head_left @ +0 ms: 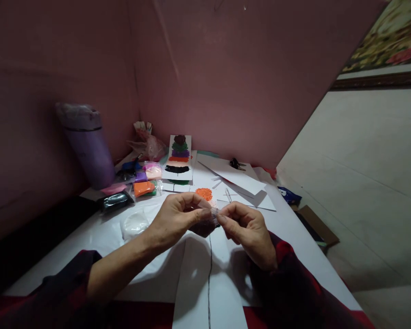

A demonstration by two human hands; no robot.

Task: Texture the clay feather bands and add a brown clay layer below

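In the middle of the view, my left hand (183, 214) and my right hand (246, 228) meet, each pinching the clear top of a small plastic packet (204, 228). Dark, brownish stuff that looks like modelling clay shows inside it below my fingers. Under the packet lies a long white paper strip (195, 283) with a dark line down it. Just beyond my fingers an orange textured patch (204, 194) sits on the paper, a paler patch partly hidden below it. A card (178, 160) with stacked coloured bands leans at the back.
Several packets of coloured clay, one of them orange (144, 188), lie at the left near a black packet (116, 202) and a white one (134, 225). A purple tumbler (89, 146) stands behind them. Folded white card (236, 178) and keys (237, 163) are at the back right.
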